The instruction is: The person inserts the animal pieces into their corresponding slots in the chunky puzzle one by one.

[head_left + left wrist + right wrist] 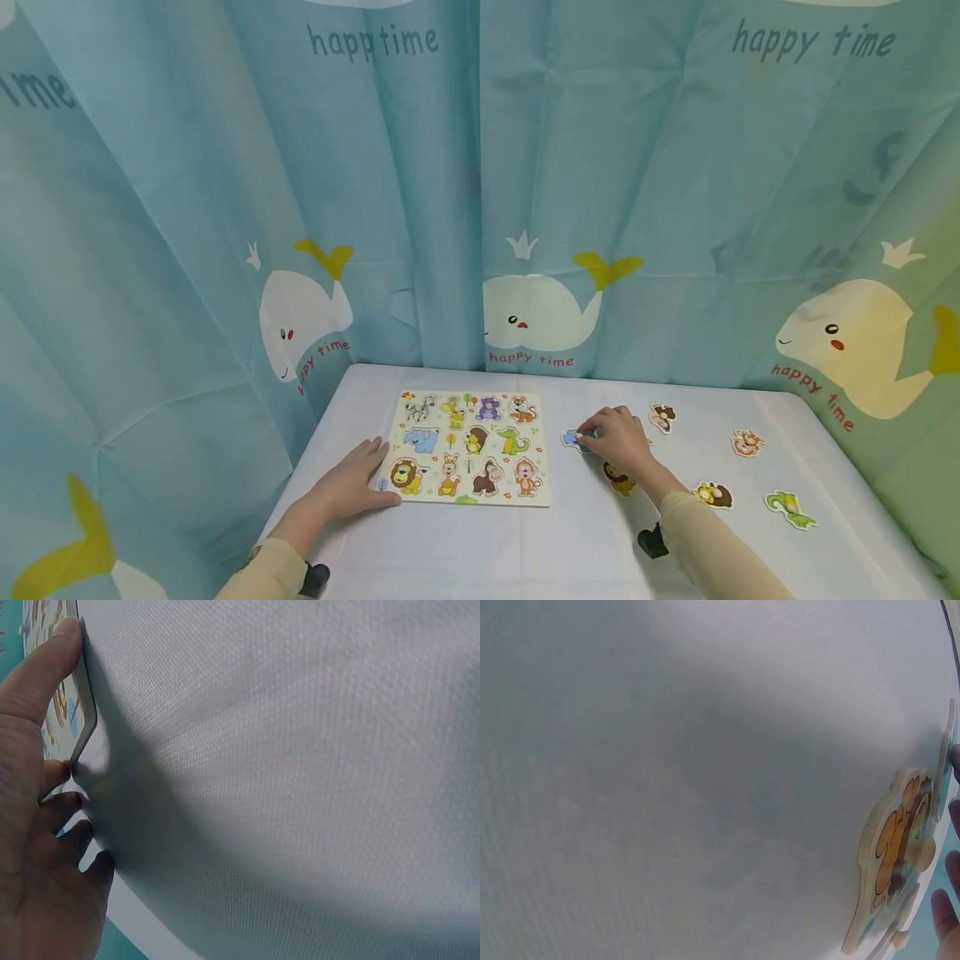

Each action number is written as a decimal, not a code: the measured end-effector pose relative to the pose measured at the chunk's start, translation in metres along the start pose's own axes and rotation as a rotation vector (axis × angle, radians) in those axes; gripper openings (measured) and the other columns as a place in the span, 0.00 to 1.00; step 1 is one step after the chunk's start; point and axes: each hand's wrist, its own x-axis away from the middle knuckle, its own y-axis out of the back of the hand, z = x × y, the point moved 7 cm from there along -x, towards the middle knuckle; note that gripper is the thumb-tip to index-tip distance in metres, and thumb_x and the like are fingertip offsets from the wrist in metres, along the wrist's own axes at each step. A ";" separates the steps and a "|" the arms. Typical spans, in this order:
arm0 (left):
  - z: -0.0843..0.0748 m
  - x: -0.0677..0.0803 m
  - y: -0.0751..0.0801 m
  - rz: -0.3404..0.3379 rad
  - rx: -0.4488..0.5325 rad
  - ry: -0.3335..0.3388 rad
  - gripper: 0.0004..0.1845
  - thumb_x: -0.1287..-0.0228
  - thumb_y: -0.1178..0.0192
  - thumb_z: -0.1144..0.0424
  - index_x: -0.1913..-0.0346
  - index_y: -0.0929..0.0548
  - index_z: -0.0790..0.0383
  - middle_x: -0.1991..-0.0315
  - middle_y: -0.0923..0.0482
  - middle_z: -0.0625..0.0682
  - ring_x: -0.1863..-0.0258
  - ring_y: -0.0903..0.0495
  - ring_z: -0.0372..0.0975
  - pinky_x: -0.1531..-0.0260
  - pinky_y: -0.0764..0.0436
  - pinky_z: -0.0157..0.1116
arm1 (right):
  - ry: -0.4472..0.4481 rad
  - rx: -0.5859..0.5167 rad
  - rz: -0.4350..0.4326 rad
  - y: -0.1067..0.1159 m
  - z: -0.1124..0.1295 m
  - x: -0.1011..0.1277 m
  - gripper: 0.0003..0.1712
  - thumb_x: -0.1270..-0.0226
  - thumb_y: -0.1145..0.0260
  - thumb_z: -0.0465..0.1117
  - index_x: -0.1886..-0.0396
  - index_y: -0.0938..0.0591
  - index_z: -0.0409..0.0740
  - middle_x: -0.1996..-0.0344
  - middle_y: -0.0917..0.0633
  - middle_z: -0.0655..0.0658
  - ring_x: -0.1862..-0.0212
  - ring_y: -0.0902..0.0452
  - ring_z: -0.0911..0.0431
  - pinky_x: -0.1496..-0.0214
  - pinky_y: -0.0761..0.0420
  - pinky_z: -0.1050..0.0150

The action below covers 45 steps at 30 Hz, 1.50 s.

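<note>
A wooden animal puzzle board lies flat on the table, printed with rows of coloured animals. My left hand rests at its near left corner, thumb on the front edge and fingers along the side. In the left wrist view, the thumb touches the board's edge. Right of the board, my right hand pinches a blue animal puzzle piece at the table surface. A lion piece lies just below that hand; in the right wrist view it shows a wooden knob.
More puzzle pieces lie to the right: a brown monkey-like one, an orange one, a hedgehog and a green crocodile. Another is mostly hidden behind the right hand. A whale-print curtain surrounds the white table.
</note>
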 end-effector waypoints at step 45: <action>0.006 0.000 -0.004 -0.014 -0.002 -0.003 0.59 0.50 0.25 0.36 0.23 0.36 0.67 0.21 0.45 0.64 0.22 0.48 0.61 0.26 0.43 0.60 | 0.000 0.006 -0.020 0.000 -0.002 0.001 0.04 0.40 0.21 0.46 0.68 0.07 0.53 0.65 0.16 0.53 0.51 0.27 0.46 0.48 0.27 0.43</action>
